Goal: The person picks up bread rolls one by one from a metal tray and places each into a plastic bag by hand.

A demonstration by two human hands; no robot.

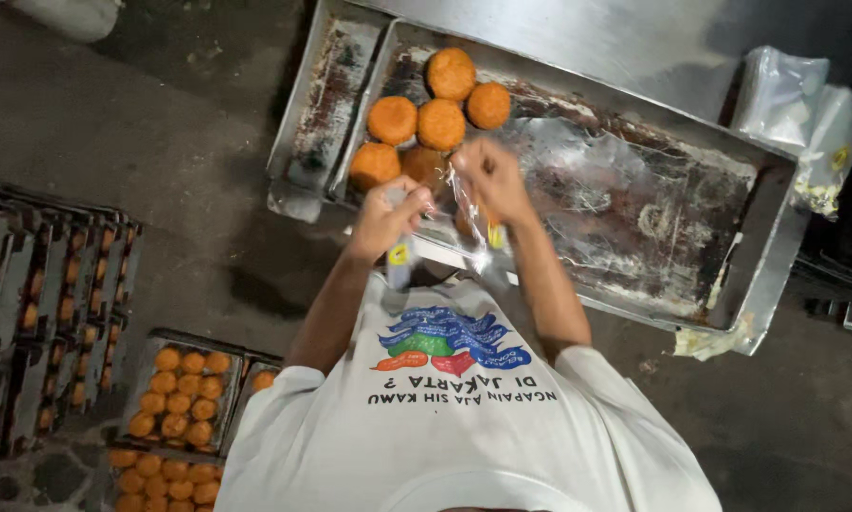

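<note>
The thin clear plastic bag (466,207) with a small yellow mark hung between the two hands, just over the near edge of the big tray. The left hand (385,216) was closed on one side of the bag, pinching it. The right hand (490,180) was closed in a fist on the other side. Something orange seemed to be inside the bag, but it was too blurry to be sure.

It looked like the step of holding the bag and pulling it open. The next move would need one hand to let go and reach, while the other kept the bag's mouth wide.

Just past the hands lay the round orange cakes (441,124). There were six, all close together in one corner, and one was partly hidden by the hands. They sat in the big, stained, grey metal tray (772,237), which had crinkly clear plastic sheet (587,190) on its floor. A second, thinner grey metal tray (326,95) lay beside it, so two trays in all.

To the right sat a pile of clear empty bags (796,104). Down on the floor were at least three more trays of small orange cakes (184,398), and a row of stacked dark trays (47,284), too many to count.
</note>
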